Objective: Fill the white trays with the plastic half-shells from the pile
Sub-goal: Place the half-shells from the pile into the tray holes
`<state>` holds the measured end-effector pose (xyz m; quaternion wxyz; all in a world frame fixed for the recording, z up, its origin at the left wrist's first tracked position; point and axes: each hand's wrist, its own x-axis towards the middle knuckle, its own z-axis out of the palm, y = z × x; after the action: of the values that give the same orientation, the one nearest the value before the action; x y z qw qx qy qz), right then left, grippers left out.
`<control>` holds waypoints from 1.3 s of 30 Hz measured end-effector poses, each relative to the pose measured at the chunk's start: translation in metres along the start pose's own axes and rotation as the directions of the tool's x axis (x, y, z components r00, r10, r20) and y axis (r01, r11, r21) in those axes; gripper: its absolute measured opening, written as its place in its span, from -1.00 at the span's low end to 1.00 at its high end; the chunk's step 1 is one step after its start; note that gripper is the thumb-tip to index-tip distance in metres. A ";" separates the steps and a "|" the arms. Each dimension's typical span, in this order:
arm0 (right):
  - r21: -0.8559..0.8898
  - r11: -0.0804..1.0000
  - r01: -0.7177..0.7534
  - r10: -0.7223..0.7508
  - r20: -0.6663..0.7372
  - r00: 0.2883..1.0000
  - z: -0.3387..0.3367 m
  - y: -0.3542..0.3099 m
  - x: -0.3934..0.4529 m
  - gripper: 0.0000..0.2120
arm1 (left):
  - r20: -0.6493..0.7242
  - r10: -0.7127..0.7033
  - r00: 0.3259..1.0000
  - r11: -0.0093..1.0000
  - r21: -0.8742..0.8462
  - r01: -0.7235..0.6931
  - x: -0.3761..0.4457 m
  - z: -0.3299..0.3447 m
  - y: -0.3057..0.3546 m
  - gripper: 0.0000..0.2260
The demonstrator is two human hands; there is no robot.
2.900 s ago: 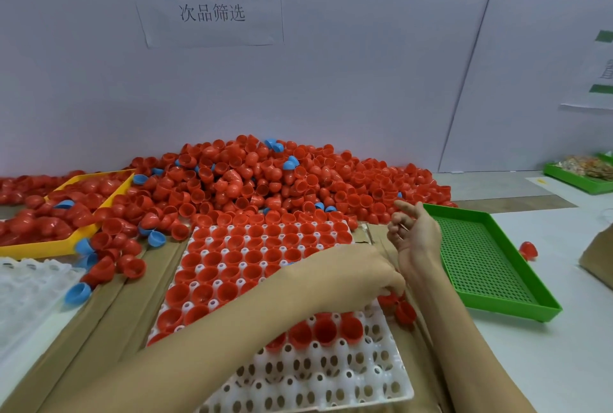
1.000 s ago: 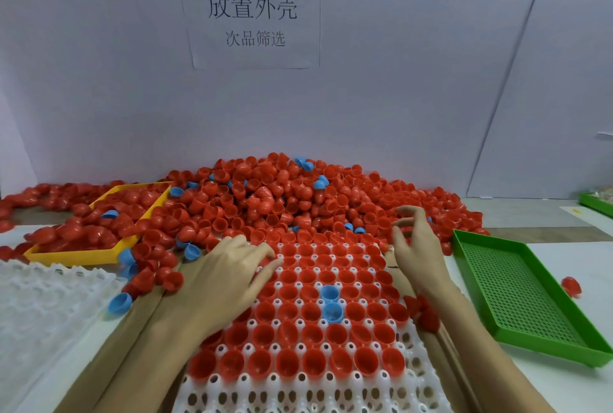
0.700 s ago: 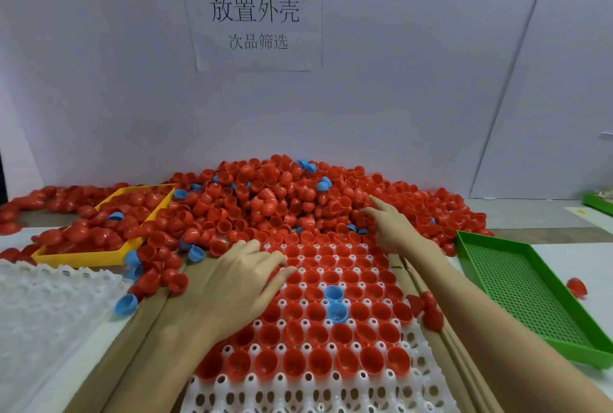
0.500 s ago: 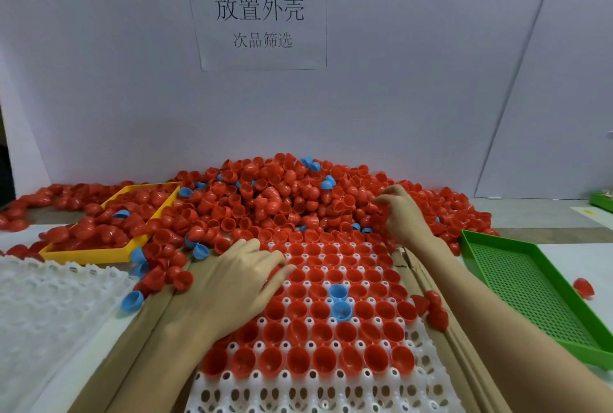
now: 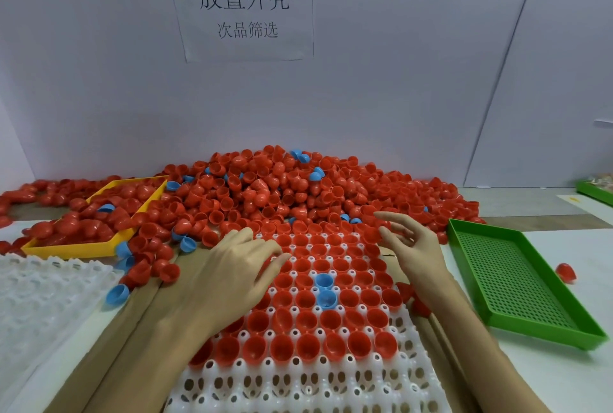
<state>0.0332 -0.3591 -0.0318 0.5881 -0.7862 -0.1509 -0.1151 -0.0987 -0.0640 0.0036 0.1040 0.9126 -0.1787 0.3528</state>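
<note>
left hand (image 5: pixel 232 276): lies flat on the white tray (image 5: pixel 408 376), fingers straight, steadying it
right hand (image 5: pixel 409 246): fingers spread, holding nothing
advice: take half-shells from the pile (image 5: pixel 265 190), seat them hollow-up in the bottom rows

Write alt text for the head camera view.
Left hand rests flat on a white tray mostly filled with red half-shells; right hand hovers open at the pile. An empty green tray sits right.

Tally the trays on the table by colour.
White tray: 2 (second)
Green tray: 2 (second, far right edge)
Yellow tray: 1
Total: 5
</note>
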 end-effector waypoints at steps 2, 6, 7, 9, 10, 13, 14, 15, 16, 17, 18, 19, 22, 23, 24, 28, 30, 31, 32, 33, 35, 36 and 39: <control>-0.028 0.999 0.022 -0.020 0.079 0.997 -0.005 -0.001 -0.001 -0.68 | 0.008 -0.001 1.000 1.000 -0.015 0.001 -0.002 0.004 0.003 -0.69; -0.025 0.997 0.079 -0.069 0.274 0.959 -0.007 -0.009 -0.002 -0.57 | -0.003 0.034 0.999 0.996 -0.083 -0.035 -0.001 0.008 0.014 -0.78; -0.012 0.996 0.087 -0.080 0.303 0.950 -0.007 -0.012 -0.003 -0.57 | -0.017 0.043 0.999 0.993 -0.106 -0.044 0.001 0.007 0.017 -0.79; 0.014 0.995 0.096 -0.094 0.354 0.930 -0.006 -0.018 -0.004 -0.58 | -0.043 0.055 0.998 0.981 -0.182 -0.062 0.004 0.005 0.023 -0.80; 0.022 0.996 0.090 -0.092 0.381 0.920 -0.005 -0.021 -0.005 -0.58 | -0.048 0.060 0.997 0.968 -0.241 -0.070 0.006 0.004 0.027 -0.81; 0.025 0.996 0.086 -0.089 0.422 0.902 -0.004 -0.027 -0.009 -0.58 | 0.047 0.077 0.996 0.917 -0.395 -0.052 0.014 0.005 0.047 -0.78; 0.036 0.995 0.088 -0.095 0.428 0.899 -0.004 -0.029 -0.010 -0.59 | 0.088 0.085 0.992 0.915 -0.401 -0.043 0.017 0.008 0.053 -0.76; 0.057 0.995 0.083 -0.100 0.435 0.895 -0.004 -0.032 -0.012 -0.61 | 0.115 0.087 0.990 0.916 -0.399 -0.034 0.020 0.011 0.059 -0.74; 0.083 0.994 0.072 -0.101 0.440 0.892 -0.004 -0.034 -0.013 -0.62 | 0.131 0.079 0.988 0.916 -0.402 -0.020 0.023 0.014 0.062 -0.74; 0.105 0.993 0.062 -0.102 0.442 0.891 -0.003 -0.036 -0.015 -0.64 | 0.136 0.067 0.988 0.912 -0.409 -0.006 0.026 0.016 0.065 -0.75; 0.120 0.991 0.056 -0.103 0.438 0.893 -0.003 -0.037 -0.016 -0.65 | 0.130 0.054 0.990 0.909 -0.417 0.005 0.029 0.018 0.065 -0.77; 0.124 0.991 0.052 -0.101 0.432 0.896 -0.003 -0.038 -0.017 -0.67 | 0.119 0.042 0.992 0.908 -0.420 0.012 0.032 0.019 0.064 -0.80; 0.127 0.991 0.032 -0.083 0.423 0.902 -0.003 -0.041 -0.018 -0.70 | 0.124 0.003 0.992 0.920 -0.389 0.046 0.037 0.023 0.061 -0.83; 0.135 0.991 0.026 -0.081 0.425 0.902 -0.003 -0.042 -0.019 -0.70 | 0.128 -0.007 0.992 0.923 -0.382 0.056 0.038 0.025 0.060 -0.84; 0.149 0.989 0.015 -0.079 0.432 0.898 -0.002 -0.042 -0.020 -0.69 | 0.122 -0.017 0.992 0.921 -0.385 0.063 0.039 0.026 0.059 -0.86; 0.283 0.954 -0.096 -0.032 0.415 0.909 0.000 -0.036 -0.016 -0.64 | 0.049 -0.146 0.988 0.903 -0.401 0.153 0.040 0.027 0.043 -0.95; 0.353 0.926 -0.134 -0.006 0.370 0.929 -0.001 -0.031 -0.012 -0.60 | -0.002 -0.295 0.956 0.894 -0.354 0.275 0.043 0.020 0.012 -0.95; 0.367 0.919 -0.144 0.005 0.355 0.935 -0.003 -0.029 -0.011 -0.58 | -0.024 -0.371 0.928 0.891 -0.291 0.349 0.044 0.014 -0.010 -0.96; 0.373 0.916 -0.149 0.011 0.348 0.938 -0.003 -0.026 -0.009 -0.56 | -0.048 -0.441 0.896 0.883 -0.203 0.423 0.046 0.007 -0.035 -0.95; 0.377 0.914 -0.153 0.014 0.345 0.938 -0.003 -0.024 -0.008 -0.55 | -0.072 -0.504 0.861 0.862 -0.102 0.496 0.047 -0.002 -0.061 -0.94; 0.382 0.910 -0.158 0.018 0.345 0.938 -0.002 -0.020 -0.006 -0.51 | -0.126 -0.606 0.786 0.780 0.100 0.618 0.045 -0.021 -0.109 -0.90; 0.384 0.910 -0.158 0.017 0.345 0.938 -0.001 -0.019 -0.005 -0.50 | -0.150 -0.637 0.756 0.730 0.196 0.655 0.042 -0.029 -0.128 -0.88; 0.373 0.913 -0.163 0.023 0.353 0.935 0.000 -0.015 -0.004 -0.48 | -0.158 -0.703 0.694 0.558 0.483 0.675 0.032 -0.044 -0.157 -0.82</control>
<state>0.0238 -0.3551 -0.0196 0.7047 -0.6650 -0.2324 0.0842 -0.0408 0.0858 0.0478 -0.0141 0.9114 0.2883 0.2933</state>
